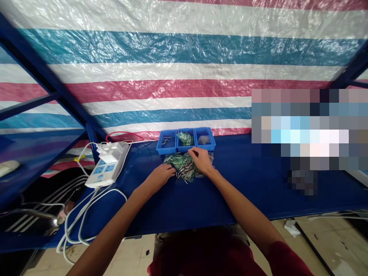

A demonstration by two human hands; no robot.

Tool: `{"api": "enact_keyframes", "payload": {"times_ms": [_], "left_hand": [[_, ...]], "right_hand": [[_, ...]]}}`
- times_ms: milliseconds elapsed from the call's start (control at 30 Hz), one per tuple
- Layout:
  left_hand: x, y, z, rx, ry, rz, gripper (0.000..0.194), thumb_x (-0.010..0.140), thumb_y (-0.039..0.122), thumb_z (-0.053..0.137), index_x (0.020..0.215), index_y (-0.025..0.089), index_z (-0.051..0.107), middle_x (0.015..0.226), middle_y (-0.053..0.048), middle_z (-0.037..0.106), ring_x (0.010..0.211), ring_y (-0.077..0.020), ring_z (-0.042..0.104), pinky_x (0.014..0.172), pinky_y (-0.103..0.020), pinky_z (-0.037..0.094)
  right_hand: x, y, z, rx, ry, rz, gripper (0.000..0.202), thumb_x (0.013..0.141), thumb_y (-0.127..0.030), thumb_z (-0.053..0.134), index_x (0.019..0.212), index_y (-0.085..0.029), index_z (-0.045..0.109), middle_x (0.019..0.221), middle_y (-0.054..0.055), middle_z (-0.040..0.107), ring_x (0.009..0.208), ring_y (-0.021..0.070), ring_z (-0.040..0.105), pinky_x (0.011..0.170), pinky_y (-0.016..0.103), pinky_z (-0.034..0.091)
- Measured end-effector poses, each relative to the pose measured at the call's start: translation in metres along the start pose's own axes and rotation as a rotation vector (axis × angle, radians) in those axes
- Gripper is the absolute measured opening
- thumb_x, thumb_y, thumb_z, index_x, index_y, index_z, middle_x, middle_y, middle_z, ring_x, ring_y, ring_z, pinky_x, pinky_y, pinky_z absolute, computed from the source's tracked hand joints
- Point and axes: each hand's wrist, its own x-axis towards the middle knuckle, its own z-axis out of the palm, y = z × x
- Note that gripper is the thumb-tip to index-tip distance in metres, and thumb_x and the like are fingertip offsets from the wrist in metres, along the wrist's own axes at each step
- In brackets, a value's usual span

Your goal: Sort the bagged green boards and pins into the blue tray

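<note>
A pile of thin metal pieces [186, 169] lies on the blue table, on and beside green and clear plastic packets [174, 159]. My left hand [163, 174] rests at the pile's left edge, its fingers curled together; whatever they hold, if anything, is too small to name. Over the pile's right side is my right hand [201, 159], thumb and fingers pinched close together, with contents I cannot make out. Just behind stand three blue bins: the left bin [163, 150] has a few metal pieces, the middle bin [185, 148] green packets, the right bin [211, 146] a clear packet.
A white power strip [100, 176] with plugged-in adapters [110, 152] and looping white cables [82, 211] sits on the left of the table [178, 214]. A striped plastic sheet [172, 71] hangs behind. Blurred blocks hide the right side.
</note>
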Motion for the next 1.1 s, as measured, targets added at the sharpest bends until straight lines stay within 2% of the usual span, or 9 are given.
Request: {"api": "enact_keyframes", "payload": {"times_ms": [167, 267, 433, 533, 667, 733, 833, 967, 1100], "left_hand": [[0.002, 0.002, -0.005, 0.07, -0.036, 0.029, 0.021, 0.095, 0.014, 0.042, 0.092, 0.017, 0.063, 0.09, -0.007, 0.063, 0.081, -0.0183, 0.058, 0.078, -0.03, 0.044], [0.002, 0.0, -0.008, 0.053, 0.011, 0.028, 0.024, 0.094, 0.01, 0.039, 0.094, 0.017, 0.061, 0.093, -0.007, 0.063, 0.085, -0.0193, 0.059, 0.079, -0.031, 0.044], [0.014, 0.003, -0.021, -0.298, 0.292, -0.12, 0.02, 0.098, 0.025, 0.04, 0.092, 0.018, 0.057, 0.089, -0.005, 0.063, 0.082, -0.017, 0.059, 0.079, -0.028, 0.045], [0.036, 0.012, -0.034, -0.617, 0.506, -0.282, 0.021, 0.097, 0.035, 0.043, 0.092, 0.019, 0.055, 0.074, 0.0, 0.059, 0.061, -0.0119, 0.052, 0.065, -0.024, 0.044], [0.072, 0.017, -0.042, -0.992, 0.728, -0.318, 0.025, 0.093, 0.04, 0.048, 0.104, 0.019, 0.056, 0.072, 0.001, 0.057, 0.053, -0.0091, 0.047, 0.053, -0.022, 0.041], [0.086, 0.016, -0.038, -1.057, 0.771, -0.319, 0.03, 0.091, 0.043, 0.052, 0.108, 0.019, 0.058, 0.07, 0.001, 0.056, 0.051, -0.0086, 0.045, 0.051, -0.022, 0.04], [0.096, 0.015, -0.025, -1.139, 0.762, -0.32, 0.031, 0.087, 0.045, 0.056, 0.099, 0.016, 0.062, 0.071, -0.001, 0.061, 0.053, -0.0095, 0.049, 0.054, -0.023, 0.043], [0.09, 0.016, -0.007, -1.222, 0.797, -0.361, 0.028, 0.083, 0.042, 0.063, 0.089, 0.015, 0.061, 0.078, -0.005, 0.069, 0.065, -0.0137, 0.06, 0.058, -0.024, 0.047], [0.082, 0.017, -0.001, -1.14, 0.831, -0.435, 0.026, 0.078, 0.04, 0.068, 0.084, 0.015, 0.065, 0.082, -0.005, 0.069, 0.073, -0.0152, 0.063, 0.061, -0.024, 0.048]], "right_hand": [[0.001, 0.0, 0.0, -0.001, 0.003, 0.013, 0.034, 0.09, -0.039, 0.045, 0.07, -0.018, 0.064, 0.064, 0.002, 0.06, 0.06, 0.0154, 0.051, 0.061, 0.027, 0.035], [0.001, 0.0, -0.001, 0.002, 0.003, 0.014, 0.034, 0.09, -0.038, 0.045, 0.071, -0.018, 0.064, 0.065, 0.002, 0.061, 0.06, 0.0153, 0.052, 0.062, 0.027, 0.036], [0.0, -0.003, -0.002, -0.009, -0.003, 0.013, 0.035, 0.09, -0.039, 0.043, 0.072, -0.018, 0.064, 0.065, 0.002, 0.06, 0.06, 0.0153, 0.051, 0.06, 0.027, 0.035], [0.0, -0.004, -0.003, 0.006, 0.008, 0.013, 0.035, 0.09, -0.039, 0.044, 0.071, -0.018, 0.064, 0.064, 0.002, 0.06, 0.06, 0.0154, 0.051, 0.06, 0.027, 0.035], [0.001, -0.004, -0.003, 0.031, 0.048, 0.039, 0.033, 0.089, -0.039, 0.045, 0.073, -0.018, 0.065, 0.063, 0.001, 0.06, 0.059, 0.0153, 0.05, 0.06, 0.027, 0.036], [0.001, -0.003, -0.003, 0.039, 0.069, 0.052, 0.032, 0.088, -0.039, 0.046, 0.073, -0.018, 0.065, 0.063, 0.001, 0.06, 0.058, 0.0152, 0.05, 0.06, 0.027, 0.036], [0.002, -0.002, -0.003, 0.046, 0.082, 0.052, 0.032, 0.088, -0.039, 0.046, 0.073, -0.018, 0.065, 0.062, 0.001, 0.059, 0.058, 0.0152, 0.05, 0.06, 0.027, 0.035], [0.002, 0.0, -0.002, 0.054, 0.092, 0.054, 0.031, 0.088, -0.038, 0.046, 0.074, -0.018, 0.066, 0.064, 0.002, 0.059, 0.059, 0.0155, 0.051, 0.061, 0.027, 0.035], [0.001, -0.002, -0.001, 0.063, 0.071, 0.06, 0.031, 0.089, -0.039, 0.047, 0.079, -0.018, 0.067, 0.069, 0.002, 0.063, 0.062, 0.0158, 0.053, 0.063, 0.027, 0.037]]}}
